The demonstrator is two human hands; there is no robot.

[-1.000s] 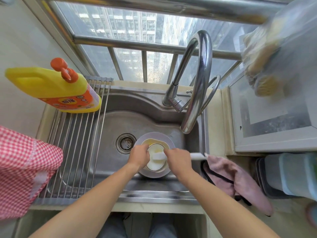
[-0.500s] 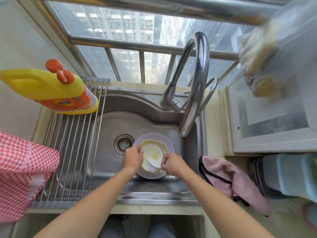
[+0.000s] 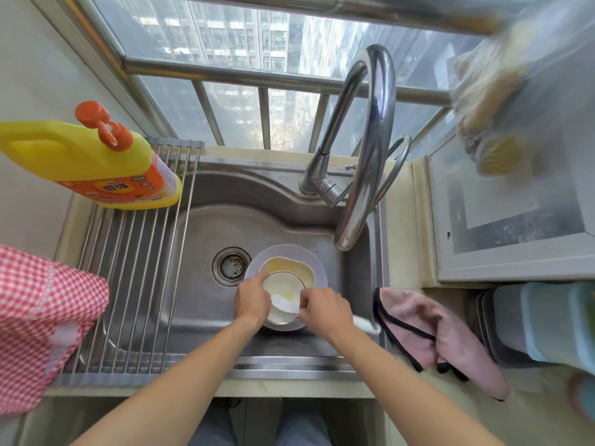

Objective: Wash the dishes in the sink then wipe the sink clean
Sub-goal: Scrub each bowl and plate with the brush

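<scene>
While your left hand (image 3: 252,302) grips the bowl's (image 3: 283,296) left rim, your right hand (image 3: 325,309) holds the brush (image 3: 285,304) inside it. The brush handle runs rightward toward the sink's (image 3: 289,194) right edge.

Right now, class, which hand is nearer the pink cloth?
Right. The right hand is just left of the pink cloth; the left hand is farther left, across the bowl.

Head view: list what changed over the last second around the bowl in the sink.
The right hand swept the white brush across the inside of the small bowl; its head now lies at the bowl's near-left side, and the handle sticks out to the right again. The left hand kept its grip on the bowl's left rim. The grey plate, yellow dish, pink cloth and detergent bottle stayed put.
</scene>
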